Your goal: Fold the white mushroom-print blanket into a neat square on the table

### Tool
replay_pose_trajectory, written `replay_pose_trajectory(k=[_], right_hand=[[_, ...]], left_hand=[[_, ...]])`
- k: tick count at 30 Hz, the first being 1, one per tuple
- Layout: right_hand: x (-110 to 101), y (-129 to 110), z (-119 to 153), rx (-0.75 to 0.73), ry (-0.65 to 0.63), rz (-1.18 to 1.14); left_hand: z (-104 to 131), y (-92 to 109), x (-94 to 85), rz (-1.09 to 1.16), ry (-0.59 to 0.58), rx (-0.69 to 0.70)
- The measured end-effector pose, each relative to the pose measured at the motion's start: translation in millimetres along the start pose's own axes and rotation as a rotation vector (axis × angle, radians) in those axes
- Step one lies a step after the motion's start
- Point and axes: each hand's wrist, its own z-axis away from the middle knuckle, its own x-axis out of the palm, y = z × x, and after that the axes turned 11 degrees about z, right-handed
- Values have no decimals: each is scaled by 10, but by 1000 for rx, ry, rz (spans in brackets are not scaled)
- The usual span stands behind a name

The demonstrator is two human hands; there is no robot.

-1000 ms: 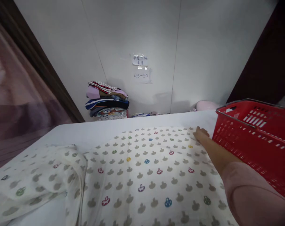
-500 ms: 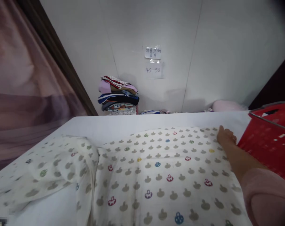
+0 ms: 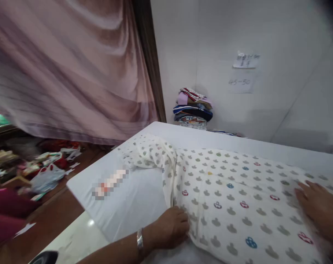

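A white cloth printed with grey and coloured mushroom shapes [image 3: 237, 194] lies spread over the white table [image 3: 136, 216]. Its left part is bunched into a fold and trails off toward the far left corner. My left hand [image 3: 171, 227], with a silvery bracelet on the wrist, has its fingers curled closed on the cloth's near left edge. On the right, my right hand [image 3: 318, 207] rests on top of the cloth with fingers stretched out, a little blurred.
A stack of folded clothes [image 3: 193, 108] stands behind the table by the wall, under paper signs [image 3: 241, 80]. A pink curtain [image 3: 100, 73] hangs at the left. Plastic bags [image 3: 48, 178] and loose items litter the floor. A pixelated patch covers something on the table.
The view has swung left. My left hand has come into view at the cloth's near edge. My right hand has left the far right corner and now lies flat on the cloth.
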Motion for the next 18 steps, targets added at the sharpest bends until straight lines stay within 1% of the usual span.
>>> replay_pose_trajectory(k=[1,2,4,6,8,10,11,13,15,18], right_hand=[[-95,-265,77,-39,-12,-58],[-212,-580,172,-66,-71,-155],[-476,-1313,412,-147,-284,-360],[-731,-2068,682,-319,-444,-546],[-926,-2718,926,-475,-457,-711],[-1031,-3195,1106,-578,-433,-771],[-1049,-3366,1167,-601,-407,-779],[-1033,-3600,1239,-581,-355,-755],[-984,-3736,1268,-519,-332,-684],[-925,-3857,1293,-449,-374,-519]], left_hand=[[16,-12,16,-12,1,6],[33,-25,28,-18,3,12],[73,-48,31,-20,15,21],[123,-67,2,-24,31,18],[178,-83,-50,-38,45,7],[234,-104,-117,-40,65,1],[261,-121,-153,-29,84,-4],[316,-180,-226,28,141,-26],[370,-288,-293,127,222,-63],[415,-558,-388,284,433,-180]])
